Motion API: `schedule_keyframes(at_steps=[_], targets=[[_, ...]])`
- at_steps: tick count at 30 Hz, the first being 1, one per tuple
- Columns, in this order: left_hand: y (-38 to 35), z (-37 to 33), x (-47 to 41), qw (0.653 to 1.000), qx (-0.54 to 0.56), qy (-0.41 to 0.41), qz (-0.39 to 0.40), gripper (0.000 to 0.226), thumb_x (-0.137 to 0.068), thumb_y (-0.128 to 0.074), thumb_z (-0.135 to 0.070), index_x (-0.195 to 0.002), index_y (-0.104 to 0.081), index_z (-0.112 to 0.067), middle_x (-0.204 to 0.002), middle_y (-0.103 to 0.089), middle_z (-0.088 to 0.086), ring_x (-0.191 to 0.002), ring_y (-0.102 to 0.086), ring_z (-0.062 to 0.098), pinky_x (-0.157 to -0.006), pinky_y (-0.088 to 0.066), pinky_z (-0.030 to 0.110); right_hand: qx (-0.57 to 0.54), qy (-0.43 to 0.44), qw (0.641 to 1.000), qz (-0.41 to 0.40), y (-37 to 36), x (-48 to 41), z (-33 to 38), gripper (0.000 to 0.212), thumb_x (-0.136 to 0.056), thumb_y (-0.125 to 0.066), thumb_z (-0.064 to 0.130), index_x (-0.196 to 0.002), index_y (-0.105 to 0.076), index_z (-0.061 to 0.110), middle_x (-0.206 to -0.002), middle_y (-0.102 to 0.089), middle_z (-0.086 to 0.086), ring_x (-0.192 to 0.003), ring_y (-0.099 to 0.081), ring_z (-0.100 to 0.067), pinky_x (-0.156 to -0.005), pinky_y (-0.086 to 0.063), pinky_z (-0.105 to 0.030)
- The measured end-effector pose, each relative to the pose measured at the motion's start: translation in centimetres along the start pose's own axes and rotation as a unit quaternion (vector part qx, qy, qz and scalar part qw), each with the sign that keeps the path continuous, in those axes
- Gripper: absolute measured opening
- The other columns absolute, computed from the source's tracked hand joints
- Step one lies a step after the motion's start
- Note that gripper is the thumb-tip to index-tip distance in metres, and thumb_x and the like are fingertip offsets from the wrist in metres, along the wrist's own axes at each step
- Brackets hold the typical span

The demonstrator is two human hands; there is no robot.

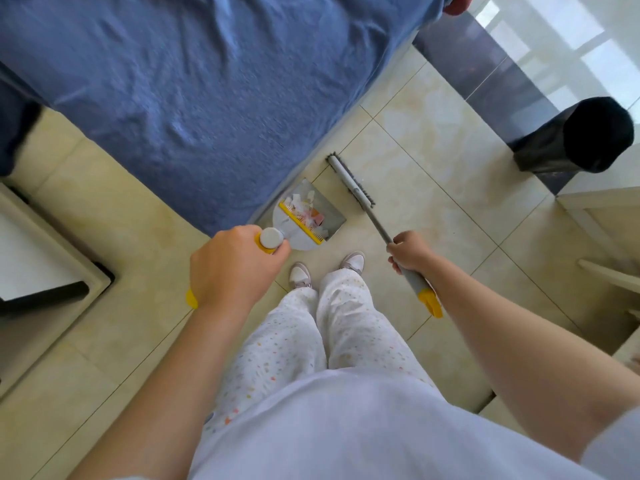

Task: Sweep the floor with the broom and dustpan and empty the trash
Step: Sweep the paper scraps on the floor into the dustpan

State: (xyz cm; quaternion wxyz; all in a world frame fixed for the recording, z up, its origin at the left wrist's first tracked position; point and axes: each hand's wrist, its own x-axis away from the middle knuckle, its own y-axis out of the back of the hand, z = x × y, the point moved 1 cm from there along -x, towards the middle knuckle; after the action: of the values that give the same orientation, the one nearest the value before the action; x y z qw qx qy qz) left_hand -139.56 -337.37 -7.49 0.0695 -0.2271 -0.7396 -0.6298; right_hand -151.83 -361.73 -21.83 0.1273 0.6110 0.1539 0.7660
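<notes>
My left hand (232, 268) grips the top of the dustpan's upright handle, which has a white cap and a yellow collar. The grey dustpan (330, 221) stands on the tiles by the bed's corner, with white and pink paper scraps (304, 202) lying in it behind a yellow comb strip. My right hand (410, 252) is closed around the grey broom handle near its yellow end. The broom head (350, 180) rests on the floor just right of the dustpan's mouth.
A bed with a blue cover (194, 91) fills the upper left. A black-lined trash bin (575, 136) stands at the right, by a dark floor strip. A white and black piece of furniture (45, 271) sits at the left. My feet stand just below the dustpan.
</notes>
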Motion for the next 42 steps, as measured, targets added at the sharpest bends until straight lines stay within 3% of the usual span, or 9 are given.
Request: schedule_keyframes(at_steps=[3, 5, 10, 16, 20, 23, 26, 35, 42], targets=[[0.1, -0.2, -0.2, 1.000, -0.006, 0.002, 0.003, 0.047, -0.080, -0.057, -0.052, -0.053, -0.050, -0.014, -0.045, -0.049, 0.000, -0.042, -0.044, 0.021, -0.042, -0.030, 0.022, 0.073, 0.020, 0.997, 0.028, -1.0, 0.4, 0.4, 0.016, -0.084, -0.049, 0.007, -0.094, -0.058, -0.002, -0.065, -0.059, -0.015, -0.048, -0.053, -0.026, -0.056, -0.050, -0.033], [0.0, -0.4, -0.1, 1.000, -0.006, -0.002, 0.004, 0.046, -0.081, -0.058, -0.051, -0.053, -0.051, -0.014, -0.045, -0.049, -0.001, -0.042, -0.045, 0.022, -0.043, -0.030, 0.022, 0.080, 0.025, 0.995, 0.054, -1.1, 1.6, 0.6, 0.015, -0.084, -0.049, 0.005, -0.093, -0.059, -0.002, -0.066, -0.059, -0.016, -0.043, -0.051, -0.023, -0.051, -0.048, -0.028], [0.0, -0.4, 0.1, 1.000, -0.005, 0.002, 0.012, 0.045, -0.081, -0.058, -0.050, -0.053, -0.050, -0.015, -0.045, -0.048, -0.001, -0.041, -0.042, 0.019, -0.043, -0.026, 0.019, -0.050, -0.004, 0.993, 0.109, -0.4, 5.4, -0.6, 0.016, -0.087, -0.051, -0.001, -0.098, -0.061, -0.007, -0.064, -0.053, -0.014, -0.044, -0.045, -0.020, -0.041, -0.041, -0.022], [-0.1, -0.4, 0.2, 1.000, 0.000, -0.002, 0.012, 0.041, -0.080, -0.058, -0.045, -0.054, -0.051, -0.014, -0.046, -0.049, 0.000, -0.043, -0.042, 0.021, -0.044, -0.028, 0.021, -0.112, -0.014, 0.991, 0.068, -0.6, 8.0, -2.0, 0.024, -0.089, -0.050, -0.002, -0.112, -0.057, -0.007, -0.064, -0.050, -0.013, -0.043, -0.042, -0.019, -0.038, -0.037, -0.021], [-0.2, -0.4, 0.6, 1.000, 0.010, -0.015, 0.013, 0.041, -0.081, -0.057, -0.046, -0.054, -0.051, -0.015, -0.047, -0.050, 0.000, -0.044, -0.045, 0.021, -0.044, -0.030, 0.021, -0.021, 0.013, 1.000, 0.011, -1.5, 7.3, -1.5, 0.028, -0.089, -0.047, 0.004, -0.116, -0.054, 0.005, -0.068, -0.058, -0.010, -0.045, -0.049, -0.019, -0.041, -0.043, -0.025], [-0.3, -0.2, 0.8, 1.000, 0.010, -0.022, 0.011, 0.041, -0.081, -0.057, -0.046, -0.054, -0.050, -0.017, -0.048, -0.051, -0.001, -0.045, -0.045, 0.021, -0.044, -0.029, 0.020, 0.090, 0.032, 0.995, -0.033, -2.4, 6.2, -0.5, 0.026, -0.087, -0.043, 0.008, -0.111, -0.054, 0.007, -0.090, -0.065, -0.018, -0.053, -0.057, -0.025, -0.052, -0.051, -0.032], [-0.4, 0.2, 1.0, 1.000, 0.006, -0.031, 0.005, 0.042, -0.083, -0.057, -0.045, -0.053, -0.045, -0.018, -0.048, -0.050, -0.001, -0.043, -0.041, 0.018, -0.043, -0.025, 0.018, 0.147, 0.035, 0.987, -0.046, -3.2, 5.6, 0.3, 0.025, -0.086, -0.040, 0.008, -0.108, -0.051, 0.007, -0.099, -0.062, -0.020, -0.057, -0.058, -0.027, -0.047, -0.043, -0.026], [-0.7, 0.6, 1.3, 0.999, 0.015, -0.048, 0.000, 0.044, -0.084, -0.055, -0.047, -0.053, -0.040, -0.019, -0.048, -0.043, -0.004, -0.043, -0.037, 0.016, -0.044, -0.021, 0.019, 0.152, -0.001, 0.988, -0.028, -5.4, 5.1, -1.2, 0.022, -0.084, -0.041, 0.005, -0.102, -0.052, 0.002, -0.096, -0.062, -0.021, -0.065, -0.058, -0.030, -0.050, -0.044, -0.026], [-0.7, 0.9, 1.6, 0.999, 0.018, -0.047, 0.002, 0.043, -0.083, -0.056, -0.043, -0.052, -0.039, -0.018, -0.047, -0.043, -0.003, -0.042, -0.035, 0.015, -0.044, -0.022, 0.019, 0.213, 0.002, 0.977, 0.019, -6.0, 7.5, -3.2, 0.023, -0.083, -0.040, 0.000, -0.103, -0.052, 0.002, -0.086, -0.062, -0.019, -0.063, -0.058, -0.030, -0.061, -0.054, -0.038]])
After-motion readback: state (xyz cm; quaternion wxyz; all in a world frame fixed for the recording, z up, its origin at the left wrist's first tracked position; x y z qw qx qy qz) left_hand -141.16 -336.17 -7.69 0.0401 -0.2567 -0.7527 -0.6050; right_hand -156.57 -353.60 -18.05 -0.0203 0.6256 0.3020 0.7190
